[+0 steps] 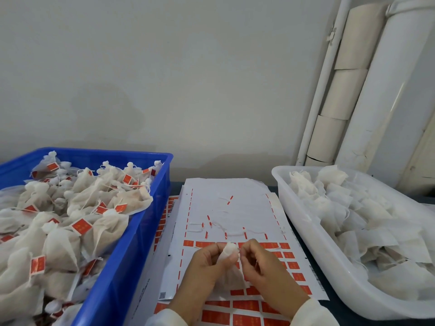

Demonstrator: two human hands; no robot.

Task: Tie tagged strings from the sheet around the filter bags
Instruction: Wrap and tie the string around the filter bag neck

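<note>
Blue crate point(131, 243) of tied bags on your left, white tub point(294, 222) of untied ones on your right, the sheet point(226, 203) between. Over it, your left hand point(207, 267) pinches the bag point(229, 271) by its gathered neck; your right hand point(261, 262) pinches beside it, presumably the string. Keep the neck bunched and cinch snugly.

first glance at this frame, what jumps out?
The blue crate at left, heaped with tied filter bags bearing red tags. At bottom centre both hands, left hand and right hand, pinch the gathered neck of one filter bag over the sheet of tagged strings. At right, a white tub holds untied bags.
</note>
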